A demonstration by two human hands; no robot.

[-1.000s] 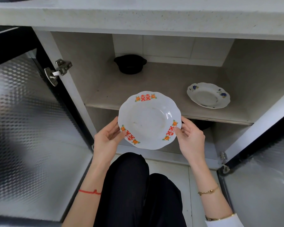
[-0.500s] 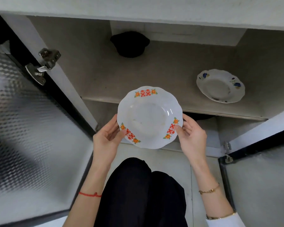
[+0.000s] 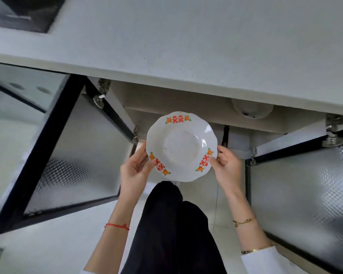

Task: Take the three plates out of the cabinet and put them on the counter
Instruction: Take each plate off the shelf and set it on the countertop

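Note:
A white scalloped plate [image 3: 181,146] with red and orange flower marks is held level in front of the open cabinet, below the counter's front edge. My left hand [image 3: 134,171] grips its left rim and my right hand [image 3: 226,167] grips its right rim. A second white plate [image 3: 252,111] lies on the cabinet shelf [image 3: 206,108], mostly hidden under the pale grey counter [image 3: 186,46]. No third plate is in view.
Two patterned-metal cabinet doors stand open, one at the left [image 3: 71,155] and one at the right [image 3: 305,190]. A black stove top [image 3: 22,12] sits at the counter's far left corner. My dark-trousered knees [image 3: 174,224] are below the plate.
The view has risen, so the counter top now fills the upper frame and most of the cabinet interior is hidden. The plate, held in both hands, has come out from the cabinet towards me.

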